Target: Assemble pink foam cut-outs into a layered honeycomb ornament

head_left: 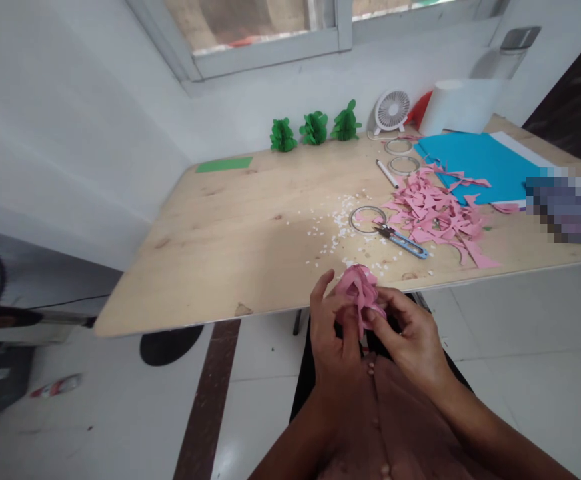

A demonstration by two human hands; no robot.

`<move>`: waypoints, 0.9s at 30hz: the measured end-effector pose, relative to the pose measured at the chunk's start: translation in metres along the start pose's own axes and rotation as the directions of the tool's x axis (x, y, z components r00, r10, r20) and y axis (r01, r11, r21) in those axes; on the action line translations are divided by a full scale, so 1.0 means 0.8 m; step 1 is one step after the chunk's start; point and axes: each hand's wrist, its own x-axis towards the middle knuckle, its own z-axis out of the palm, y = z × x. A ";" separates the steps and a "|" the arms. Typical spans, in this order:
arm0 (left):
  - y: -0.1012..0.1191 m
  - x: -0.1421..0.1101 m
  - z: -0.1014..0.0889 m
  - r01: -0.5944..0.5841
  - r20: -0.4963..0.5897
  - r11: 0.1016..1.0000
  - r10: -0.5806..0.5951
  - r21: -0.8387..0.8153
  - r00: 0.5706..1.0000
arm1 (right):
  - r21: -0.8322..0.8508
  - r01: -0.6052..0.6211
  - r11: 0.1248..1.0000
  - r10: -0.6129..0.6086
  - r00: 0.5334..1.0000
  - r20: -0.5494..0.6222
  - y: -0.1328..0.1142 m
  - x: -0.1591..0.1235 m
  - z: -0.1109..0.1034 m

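Note:
A pink paper flower [357, 283] with layered, folded petals is held above my lap at the table's front edge. My left hand [333, 327] pinches it from the left, thumb and fingers on the petals, one finger raised. From the right, my right hand [410, 333] grips its lower petals between thumb and fingers. Just beyond the flower lie blue-handled thread snips [404, 241], their tips near a roll of tape [367, 220]. Pink paper scraps [433, 210] are heaped to the right of the snips.
Three green paper shapes [314, 128] stand along the wall beside a small white fan [391, 111]. Tiny white paper bits [337, 227] are scattered mid-table. Blue sheets [480, 163] lie at right, a white marker [387, 174] near two more rings, and a green strip [224, 165] at far left.

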 end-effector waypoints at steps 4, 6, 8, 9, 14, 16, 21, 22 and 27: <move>0.003 0.005 -0.004 0.009 0.048 0.999 -0.010 0.032 0.999 | -0.015 0.023 1.000 -0.023 1.000 0.002 -0.004 0.001 0.001; 0.002 0.007 -0.006 0.056 0.059 0.998 -0.058 0.033 0.997 | -0.004 0.030 1.000 -0.030 1.000 0.003 -0.006 0.001 0.002; 0.001 0.009 -0.009 0.095 0.070 0.995 -0.097 0.039 0.993 | 0.006 0.032 0.999 -0.032 0.999 0.005 -0.007 0.002 0.003; -0.001 0.009 -0.010 0.111 0.074 0.993 -0.114 0.036 0.991 | 0.009 0.031 0.999 -0.031 1.000 0.004 -0.007 0.002 0.003; -0.004 0.011 -0.013 0.158 0.109 0.987 -0.153 -0.034 0.982 | 0.006 0.025 1.000 -0.025 1.000 -0.008 -0.006 0.002 0.005; -0.003 0.011 -0.012 0.171 0.129 0.984 -0.163 -0.053 0.978 | -0.003 0.029 1.000 -0.029 1.000 -0.007 -0.005 0.002 0.004; -0.003 0.012 -0.013 0.184 0.181 0.982 -0.175 -0.036 0.968 | -0.027 0.055 0.998 -0.054 0.998 0.011 -0.005 0.001 0.001; -0.004 0.013 -0.014 0.187 0.188 0.982 -0.178 -0.031 0.966 | -0.032 0.058 0.998 -0.058 0.998 0.018 -0.005 0.001 0.000; -0.003 0.014 -0.016 0.204 0.187 0.978 -0.195 -0.032 0.963 | -0.059 0.066 0.996 -0.064 0.997 0.032 -0.007 0.001 -0.001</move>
